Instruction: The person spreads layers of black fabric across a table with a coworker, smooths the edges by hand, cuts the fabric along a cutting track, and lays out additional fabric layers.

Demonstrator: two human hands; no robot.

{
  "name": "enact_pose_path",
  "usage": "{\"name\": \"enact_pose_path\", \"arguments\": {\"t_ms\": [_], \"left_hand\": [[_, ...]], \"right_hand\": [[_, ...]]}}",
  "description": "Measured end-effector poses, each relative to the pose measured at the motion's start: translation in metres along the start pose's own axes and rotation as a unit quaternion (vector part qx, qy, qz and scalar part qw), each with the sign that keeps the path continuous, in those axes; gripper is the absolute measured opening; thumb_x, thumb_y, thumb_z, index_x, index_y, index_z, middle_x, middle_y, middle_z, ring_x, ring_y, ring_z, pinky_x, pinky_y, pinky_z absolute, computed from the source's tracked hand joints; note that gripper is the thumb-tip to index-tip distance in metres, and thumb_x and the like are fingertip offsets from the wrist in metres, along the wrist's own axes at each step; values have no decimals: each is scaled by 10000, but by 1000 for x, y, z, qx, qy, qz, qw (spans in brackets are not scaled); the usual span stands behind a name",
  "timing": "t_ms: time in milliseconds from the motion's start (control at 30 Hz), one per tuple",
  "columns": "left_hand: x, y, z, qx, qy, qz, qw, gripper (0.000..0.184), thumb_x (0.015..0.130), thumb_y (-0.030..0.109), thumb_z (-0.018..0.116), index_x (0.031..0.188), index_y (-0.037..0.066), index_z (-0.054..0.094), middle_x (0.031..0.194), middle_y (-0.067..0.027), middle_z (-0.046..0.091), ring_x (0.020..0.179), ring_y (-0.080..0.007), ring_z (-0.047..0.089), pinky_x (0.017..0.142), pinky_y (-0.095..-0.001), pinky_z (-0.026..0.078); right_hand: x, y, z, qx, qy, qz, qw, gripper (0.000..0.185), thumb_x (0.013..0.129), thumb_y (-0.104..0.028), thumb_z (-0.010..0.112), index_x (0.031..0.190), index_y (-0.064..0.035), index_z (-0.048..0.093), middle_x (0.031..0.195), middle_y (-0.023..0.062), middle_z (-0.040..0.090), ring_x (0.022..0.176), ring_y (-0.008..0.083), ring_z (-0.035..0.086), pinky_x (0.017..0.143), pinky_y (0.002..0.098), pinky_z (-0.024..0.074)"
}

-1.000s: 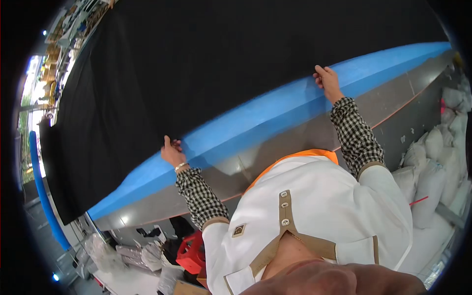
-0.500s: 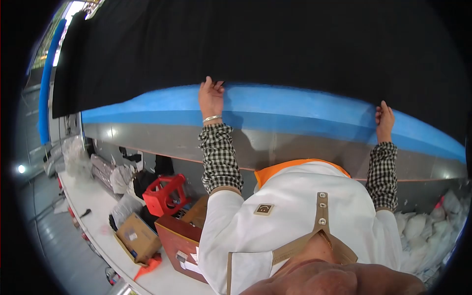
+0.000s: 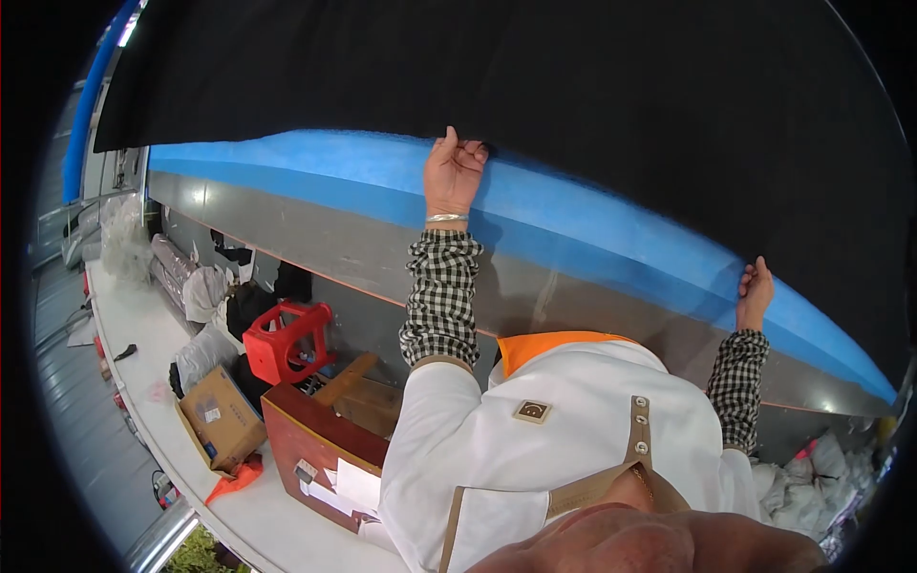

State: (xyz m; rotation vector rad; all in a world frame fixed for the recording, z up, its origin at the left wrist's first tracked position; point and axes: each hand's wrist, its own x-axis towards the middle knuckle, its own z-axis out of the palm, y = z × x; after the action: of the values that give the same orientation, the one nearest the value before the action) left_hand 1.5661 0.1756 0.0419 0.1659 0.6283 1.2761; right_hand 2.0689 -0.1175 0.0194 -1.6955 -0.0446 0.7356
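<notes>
A wide sheet of black fabric (image 3: 592, 86) lies over a table (image 3: 353, 258), which has blue bands along its near side and a grey edge. My left hand (image 3: 454, 177), palm up with a bracelet at the wrist, pinches the fabric's near edge between thumb and curled fingers. Farther right, my right hand (image 3: 755, 289) has its fingers closed at the same edge. Beneath both hands the light blue band (image 3: 573, 215) shows bare. Black-and-white checked sleeves cover my forearms.
Below the table on the left are a red plastic stool (image 3: 287, 339), a cardboard box (image 3: 220, 420) and a brown wooden box (image 3: 320, 449). White plastic bags (image 3: 807, 487) pile up at lower right. A blue roll (image 3: 86, 124) stands at far left.
The view has turned, so the table edge now slopes down more to the right. Both hands stay at the fabric's edge; in view, the left sits higher and the right lower.
</notes>
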Motion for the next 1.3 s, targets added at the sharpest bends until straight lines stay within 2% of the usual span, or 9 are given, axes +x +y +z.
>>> {"name": "enact_pose_path", "arguments": {"t_ms": [133, 233, 467, 633, 733, 833, 1000, 1200, 1300], "left_hand": [[-5, 7, -2, 217, 77, 53, 972, 221, 998, 194, 572, 865, 17, 572, 795, -121, 666, 682, -223, 685, 553, -320, 450], [-1, 9, -9, 533, 147, 122, 824, 307, 976, 206, 581, 774, -26, 567, 685, -131, 666, 530, -231, 667, 478, -334, 468], [3, 14, -9, 717, 184, 178, 649, 426, 956, 271, 581, 661, -36, 562, 536, -141, 605, 462, -232, 636, 474, -365, 494], [7, 14, -24, 684, 186, 169, 684, 432, 938, 288, 616, 669, -46, 562, 563, -151, 615, 450, -233, 619, 473, -372, 483], [-7, 17, -32, 755, 227, 314, 529, 254, 912, 245, 638, 830, 11, 582, 664, -112, 619, 588, -279, 611, 551, -406, 459], [-22, 20, 30, 745, 244, 341, 519, 210, 883, 214, 666, 965, 38, 585, 840, -116, 643, 760, -313, 623, 651, -423, 466], [-11, -10, 105, 783, -111, 420, 446, 448, 890, 219, 668, 1292, 59, 552, 1272, -141, 575, 1223, -328, 514, 954, -461, 409], [32, -37, 67, 891, -136, 336, 273, 626, 966, 458, 548, 1468, 104, 425, 1547, -103, 388, 1454, -299, 304, 1017, -540, 350], [35, -34, 65, 891, -141, 320, 289, 671, 955, 511, 527, 1484, 115, 411, 1563, -107, 366, 1461, -292, 294, 1064, -544, 326]], "right_hand": [[-5, -5, 1, -11, -3, 10, 1000, 208, 942, -257, 681, 846, -117, 560, 737, 12, 615, 537, 65, 523, 392, 205, 338], [-2, 1, 1, -34, 7, 8, 999, 231, 938, -275, 679, 829, -107, 564, 707, 17, 608, 503, 70, 517, 368, 213, 325], [-11, -8, 8, -104, 0, 32, 994, 277, 931, -302, 676, 787, -85, 583, 629, 17, 589, 433, 80, 492, 350, 223, 304], [-3, -12, 7, -348, -4, -130, 928, 342, 929, -350, 665, 802, -37, 614, 637, 47, 617, 505, 151, 564, 447, 296, 416], [-7, -35, 24, -403, 53, -274, 871, 338, 928, -367, 655, 909, -29, 650, 765, 82, 671, 678, 226, 639, 623, 345, 495], [23, -66, 55, -429, 105, -397, 805, 374, 934, -382, 635, 1086, -41, 653, 1005, 120, 687, 955, 282, 647, 834, 398, 493], [42, -89, 80, -513, 159, -410, 737, 566, 960, -419, 565, 1392, -59, 498, 1463, 165, 479, 1392, 343, 393, 1071, 527, 340], [28, -52, 97, -574, 139, -397, 703, 567, 982, -425, 513, 1435, -88, 463, 1511, 166, 419, 1425, 328, 341, 1084, 516, 306], [19, -59, 105, -569, 139, -419, 694, 529, 958, -385, 548, 1386, -79, 503, 1442, 150, 482, 1363, 306, 413, 1011, 511, 377]]}}
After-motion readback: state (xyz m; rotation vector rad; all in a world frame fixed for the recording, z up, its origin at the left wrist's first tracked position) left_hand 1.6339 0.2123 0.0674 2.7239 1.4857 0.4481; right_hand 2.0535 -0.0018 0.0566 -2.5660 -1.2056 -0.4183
